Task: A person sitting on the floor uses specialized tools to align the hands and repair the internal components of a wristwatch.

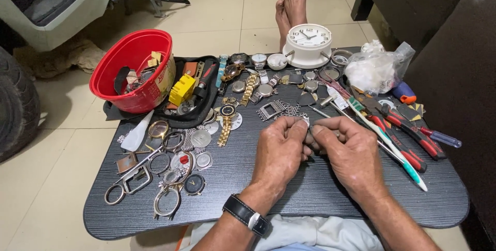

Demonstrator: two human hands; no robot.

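- Two hands meeting over the middle of the dark lap table (320,199), left hand (281,150) and right hand (351,150) pressed fingertip to fingertip.
- Pinched between them, a small silver watch part (306,122); too small to tell more than metal and a glint.
- Left hand curled into a loose fist, thumb and forefinger closed on the part, knuckles up; black-strapped wristwatch (247,215) on that wrist.
- Right hand likewise closed, thumb tip against the left thumb, palm turned down, forearm running off to the lower right.
- Just beyond the fingers, a silver link band (281,109) and loose watch heads (265,90) in a scatter.
- To the right, red-handled pliers (408,127), a white-and-green toothbrush (390,145) lying slantwise, a blue-handled screwdriver (439,137).
- Far right corner, a crumpled clear plastic bag (377,67) with white filling, no label legible.
- At the far edge, a round white table clock (309,44).
- To the left, empty watch cases and rings (168,171), a gold band (225,132).
- Far left corner, a red plastic tub (133,70), round, with a pale printed panel on its side, beside a yellow block-shaped tool (182,89) in a black tray (199,119).
- Past the table, bare feet (292,3) on pale tile floor.
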